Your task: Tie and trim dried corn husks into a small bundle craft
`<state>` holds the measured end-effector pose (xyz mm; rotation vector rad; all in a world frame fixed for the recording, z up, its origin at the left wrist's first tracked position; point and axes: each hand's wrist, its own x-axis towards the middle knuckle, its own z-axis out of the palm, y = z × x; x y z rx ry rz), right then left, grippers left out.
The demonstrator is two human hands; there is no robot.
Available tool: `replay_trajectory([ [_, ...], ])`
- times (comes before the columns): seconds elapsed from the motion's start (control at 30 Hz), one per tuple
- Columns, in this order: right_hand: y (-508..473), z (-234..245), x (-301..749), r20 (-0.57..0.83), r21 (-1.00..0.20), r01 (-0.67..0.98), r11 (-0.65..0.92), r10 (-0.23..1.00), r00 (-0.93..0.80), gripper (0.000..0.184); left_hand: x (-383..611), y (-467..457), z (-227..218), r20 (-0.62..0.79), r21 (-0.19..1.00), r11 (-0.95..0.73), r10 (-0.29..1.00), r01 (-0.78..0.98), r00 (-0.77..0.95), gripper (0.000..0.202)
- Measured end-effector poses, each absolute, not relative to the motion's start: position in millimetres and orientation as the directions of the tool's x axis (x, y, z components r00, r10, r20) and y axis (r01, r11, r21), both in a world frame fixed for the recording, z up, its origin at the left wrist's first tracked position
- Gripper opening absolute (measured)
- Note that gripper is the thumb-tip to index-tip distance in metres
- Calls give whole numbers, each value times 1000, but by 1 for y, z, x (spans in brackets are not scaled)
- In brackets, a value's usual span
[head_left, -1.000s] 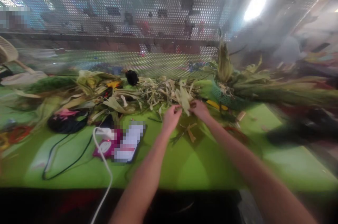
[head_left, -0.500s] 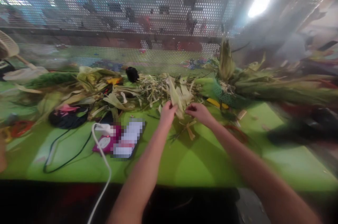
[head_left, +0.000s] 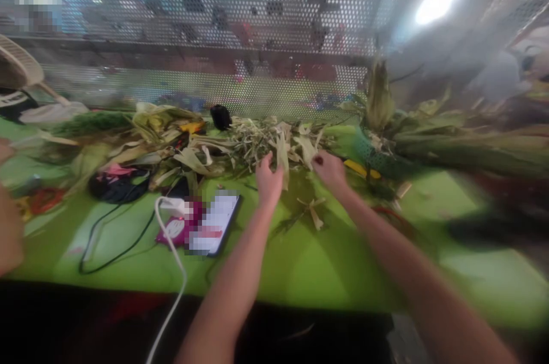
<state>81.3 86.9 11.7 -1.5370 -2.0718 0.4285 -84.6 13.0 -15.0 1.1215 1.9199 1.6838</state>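
Near the middle of the green table, my left hand (head_left: pixel 270 180) has a pale strip of corn husk (head_left: pixel 282 159) against its thumb. The strip's lower end hangs to the right of that hand, and the exact grip is partly hidden. My right hand (head_left: pixel 330 172) is closed, pinching the edge of another pale husk piece (head_left: pixel 306 150). A gap separates the two pieces. On the table below my hands lies a small star-shaped bit of dry husk (head_left: pixel 315 212). Behind them is a heap of shredded husk (head_left: pixel 253 136).
A phone (head_left: pixel 217 224) and a magenta packet (head_left: pixel 178 230) with a white plug and cable (head_left: pixel 174 252) lie left of my arm. A green basket (head_left: pixel 372 150) and long husks stand right. Perforated metal (head_left: pixel 274 21) rises behind. Another person's arm (head_left: pixel 8 227) shows far left.
My hands have moved apart, the right one outward and slightly up. The husk between them now shows as two separate pieces. The view has shifted slightly.
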Motion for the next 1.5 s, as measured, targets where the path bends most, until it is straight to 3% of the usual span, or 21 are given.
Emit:
replay_trajectory([
  [0.1,80,20,99,112,-932,314,180,968,-223,22,-75,6,-5,268,947,-101,772,305,-577,38],
  [0.17,67,23,109,39,-999,22,48,955,-293,29,-64,1,0,175,981,-116,871,155,-460,36],
  [0.27,45,22,118,-36,-990,-116,-86,926,-375,33,-48,-4,5,28,997,-42,976,-63,-215,42],
  [0.37,31,17,121,-65,-986,-114,-125,900,-431,34,-40,-7,5,-28,986,12,995,-169,-95,42],
  [0.5,27,12,123,-81,-995,-1,-95,859,-506,36,-40,-5,-1,23,970,-37,998,-240,-61,35],
  [0.67,32,17,126,8,-992,109,59,907,-421,35,-39,-2,-8,110,991,-116,989,-61,-95,28],
  [0.8,35,19,129,55,-986,131,103,943,-328,37,-34,-4,-6,93,996,-93,994,5,-49,26],
  [1.1,32,24,131,35,-999,25,45,943,-331,32,-32,-6,-2,-39,975,15,994,-222,-105,22],
  [1.37,29,22,126,94,-980,130,149,930,-355,31,-34,-7,-6,94,996,-94,992,5,-84,26],
  [1.5,29,18,125,124,-964,175,201,920,-373,30,-33,-7,-7,101,995,-100,991,21,-92,23],
])
